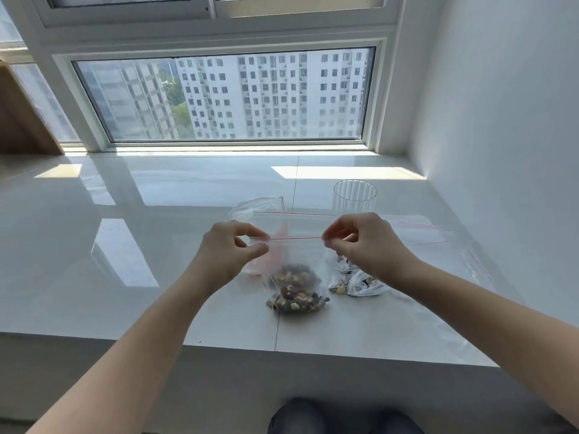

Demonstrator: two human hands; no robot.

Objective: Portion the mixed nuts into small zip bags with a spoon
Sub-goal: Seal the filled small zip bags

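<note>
Indoors, glossy white sill [156, 245] beneath window [219, 98].

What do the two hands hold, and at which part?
Both the left hand and right hand pinch the zip bag of nuts at its red-lined top edge.

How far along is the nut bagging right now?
One clear zip bag with a red seal line already holds a portion of mixed nuts. In hand: the left hand and right hand pinch the two ends of its seal. Left: empty flat zip bags lie on the glossy white sill, and torn nut packets sit beside the filled bag.
</note>
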